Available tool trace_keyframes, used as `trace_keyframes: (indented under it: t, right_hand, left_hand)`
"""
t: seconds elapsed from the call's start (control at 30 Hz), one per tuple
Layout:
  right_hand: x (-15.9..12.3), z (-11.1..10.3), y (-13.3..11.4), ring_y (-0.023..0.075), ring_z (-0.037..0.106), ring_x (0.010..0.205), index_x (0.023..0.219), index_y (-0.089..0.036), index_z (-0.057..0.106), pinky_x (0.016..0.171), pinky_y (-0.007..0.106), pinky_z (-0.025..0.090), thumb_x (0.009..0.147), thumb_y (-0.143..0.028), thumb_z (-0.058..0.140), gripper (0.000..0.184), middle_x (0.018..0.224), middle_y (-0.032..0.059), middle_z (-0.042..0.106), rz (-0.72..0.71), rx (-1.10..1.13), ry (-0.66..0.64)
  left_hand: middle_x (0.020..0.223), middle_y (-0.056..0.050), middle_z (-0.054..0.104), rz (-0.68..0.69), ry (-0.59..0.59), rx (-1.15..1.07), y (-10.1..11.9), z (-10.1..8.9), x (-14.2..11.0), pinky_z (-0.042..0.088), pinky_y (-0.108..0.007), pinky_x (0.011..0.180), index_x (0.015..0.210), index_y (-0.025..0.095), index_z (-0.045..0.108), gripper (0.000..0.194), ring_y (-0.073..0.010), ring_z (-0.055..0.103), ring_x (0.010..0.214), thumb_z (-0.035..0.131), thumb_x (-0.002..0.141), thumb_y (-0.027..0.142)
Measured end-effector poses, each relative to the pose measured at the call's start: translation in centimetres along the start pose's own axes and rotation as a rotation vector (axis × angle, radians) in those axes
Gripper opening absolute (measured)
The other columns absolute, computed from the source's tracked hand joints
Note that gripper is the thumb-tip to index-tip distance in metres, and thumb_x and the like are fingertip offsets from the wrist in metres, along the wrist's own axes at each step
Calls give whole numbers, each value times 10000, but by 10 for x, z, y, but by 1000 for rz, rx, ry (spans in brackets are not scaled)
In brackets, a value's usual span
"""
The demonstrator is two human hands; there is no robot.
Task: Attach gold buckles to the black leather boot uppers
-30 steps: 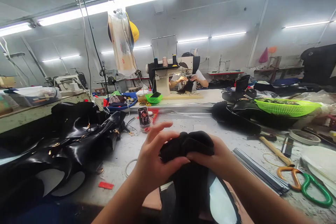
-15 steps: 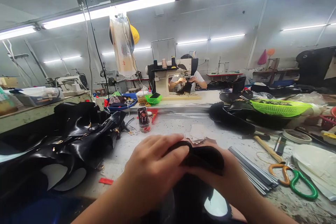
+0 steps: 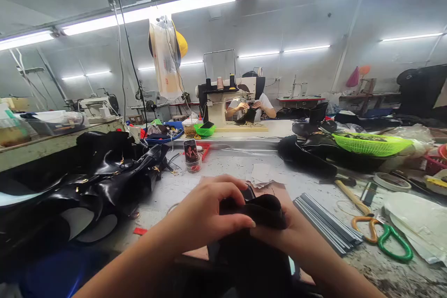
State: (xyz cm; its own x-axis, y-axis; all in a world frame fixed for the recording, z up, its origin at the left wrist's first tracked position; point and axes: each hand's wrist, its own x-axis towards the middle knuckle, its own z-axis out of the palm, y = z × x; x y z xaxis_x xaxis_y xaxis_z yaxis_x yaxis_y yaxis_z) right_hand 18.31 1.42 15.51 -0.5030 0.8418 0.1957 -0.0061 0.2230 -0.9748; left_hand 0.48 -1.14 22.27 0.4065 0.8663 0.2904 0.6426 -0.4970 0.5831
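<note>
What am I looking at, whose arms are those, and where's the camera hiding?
No robot here! One camera, worn on a person's head, looks forward and down, so you see their own arms. Their left hand and right hand are holding a folded black piece; it's too dark to tell exactly what it is. On the worktable, at the right, lie grey strips and scissors with orange and green handles. Shiny black pieces are heaped at the left. Across from them, another person works behind a sewing machine.
</note>
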Motion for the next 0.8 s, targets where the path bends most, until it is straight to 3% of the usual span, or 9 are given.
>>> trace_keyframes:
  t: [0.1,0.2,0.37,0.53,0.63,0.8]
  right_hand:
    - [-1,2,1,146,506,648,800,-169,653,572,240,404,640,-235,652,173,698,-11,587,-8,-48,-26]
    - [-3,1,-1,153,509,683,816,-173,647,597,240,408,637,-188,623,182,733,-6,596,-20,-91,-80]
    - [-2,-1,0,144,486,649,757,-165,626,564,228,395,611,-171,593,150,698,-8,567,33,-92,-125]
    - [0,0,7,118,433,605,702,-158,596,543,215,359,596,-167,579,108,639,-28,512,92,-78,-151]
    - [0,0,10,115,420,599,696,-156,590,538,214,348,588,-171,583,109,626,-32,496,113,-79,-155]
    - [-1,-2,14,120,425,598,687,-158,592,539,217,358,590,-189,597,102,629,-25,508,106,-71,-125]
  left_hand:
    - [1016,-8,651,17,-24,-10,0,3,5,416,-273,842,651,177,604,102,-176,594,934,698,684,197]
    - [1046,3,647,66,-137,13,0,0,8,415,-244,838,663,179,615,84,-152,593,942,629,742,157]
    - [1092,0,641,151,-248,224,6,-7,8,410,-229,845,761,184,643,155,-151,590,968,513,796,109]
    - [1038,-26,662,150,-180,399,4,3,5,440,-259,789,667,164,637,177,-188,618,889,481,707,90]
    - [1059,-13,653,95,-129,396,-1,6,3,450,-269,785,615,172,610,158,-195,611,896,483,641,82]
    - [1172,4,589,20,-69,330,-2,0,-1,429,-309,881,696,194,572,70,-204,562,1013,554,668,132]
